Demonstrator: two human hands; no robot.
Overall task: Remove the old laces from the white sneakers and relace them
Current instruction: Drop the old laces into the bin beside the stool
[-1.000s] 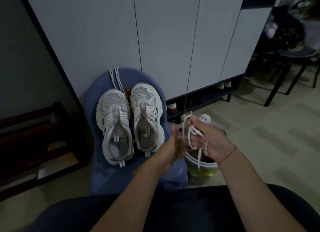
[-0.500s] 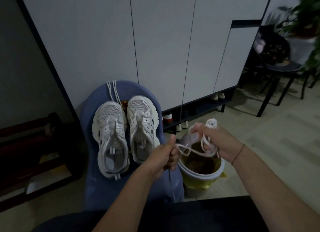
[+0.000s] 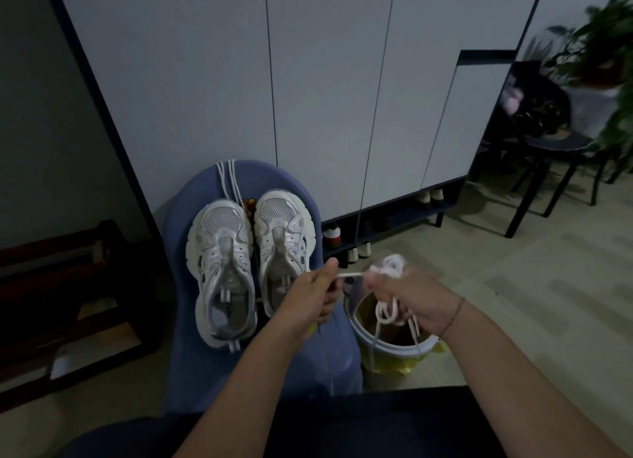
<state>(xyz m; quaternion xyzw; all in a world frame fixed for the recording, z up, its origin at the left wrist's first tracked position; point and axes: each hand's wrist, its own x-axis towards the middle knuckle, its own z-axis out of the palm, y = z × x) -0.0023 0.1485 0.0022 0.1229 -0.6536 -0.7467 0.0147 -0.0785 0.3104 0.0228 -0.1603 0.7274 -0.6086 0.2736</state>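
Two white sneakers, the left one (image 3: 222,269) and the right one (image 3: 282,245), lie side by side without laces on a blue seat (image 3: 205,365), toes pointing away from me. A pair of white laces (image 3: 227,180) lies on the seat beyond the toes. My right hand (image 3: 407,295) grips a bundle of white lace (image 3: 390,312) wound in loops, above a white bin (image 3: 394,346). My left hand (image 3: 313,295) pinches one strand of that lace, stretched taut between both hands. Loose ends hang down into the bin.
The white bin has a yellow liner (image 3: 399,365) and stands on the floor right of the seat. A tall white cabinet (image 3: 325,98) stands behind, with shoes (image 3: 332,236) in its low shelf. A dark chair (image 3: 548,149) and plant (image 3: 606,46) are at right, a dark wooden rack (image 3: 61,303) at left.
My left hand has closed on a strand and pulled it out to the left from the bundle. Both hands now sit over the bin, and the view has shifted down and right.
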